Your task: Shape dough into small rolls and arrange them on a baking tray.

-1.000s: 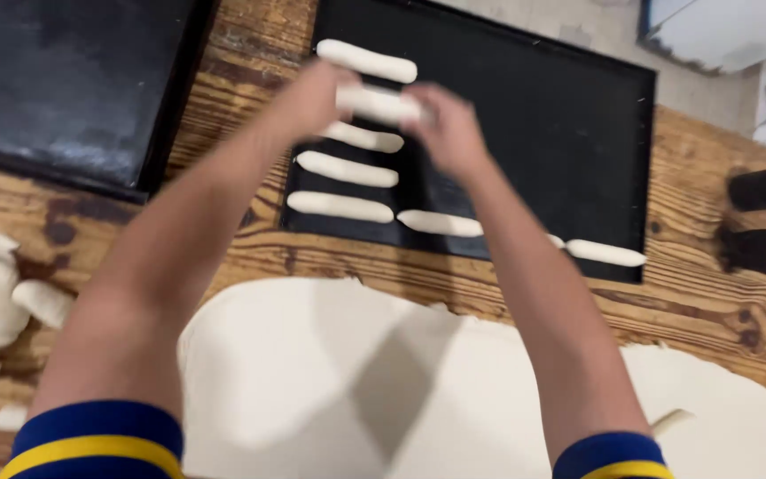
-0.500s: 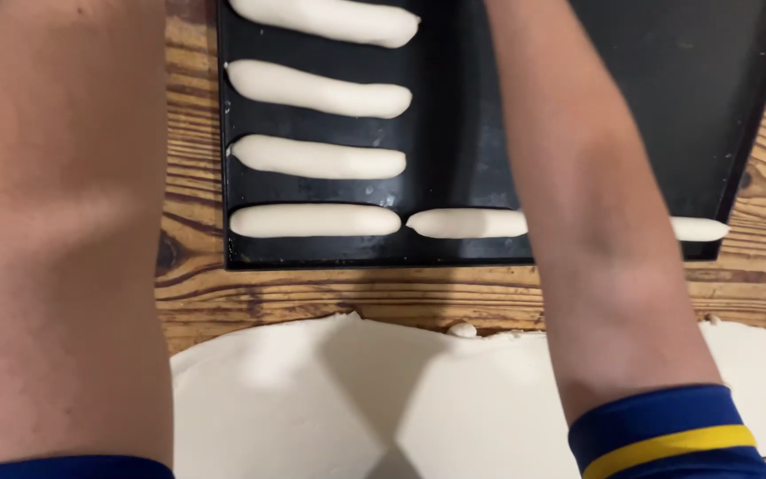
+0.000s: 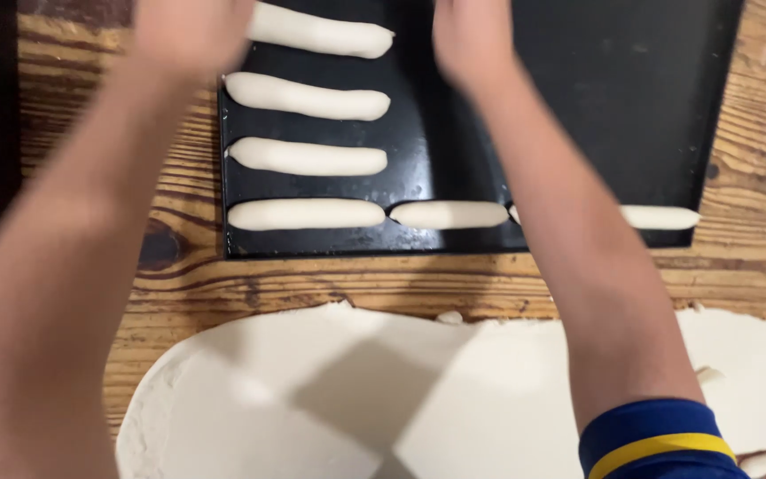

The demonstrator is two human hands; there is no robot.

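My view has dropped closer since 1 second ago. My left hand (image 3: 190, 31) and right hand (image 3: 472, 35) reach over the black tray (image 3: 578, 115) at top; I cannot tell how the fingers are set. 6 dough sticks (image 3: 306, 214) lie on it.

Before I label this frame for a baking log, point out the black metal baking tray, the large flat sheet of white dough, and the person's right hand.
black metal baking tray (image 3: 596, 106), head view, bare floor.
flat sheet of white dough (image 3: 312, 399), head view, middle surface.
right hand (image 3: 472, 35), head view, back of hand.
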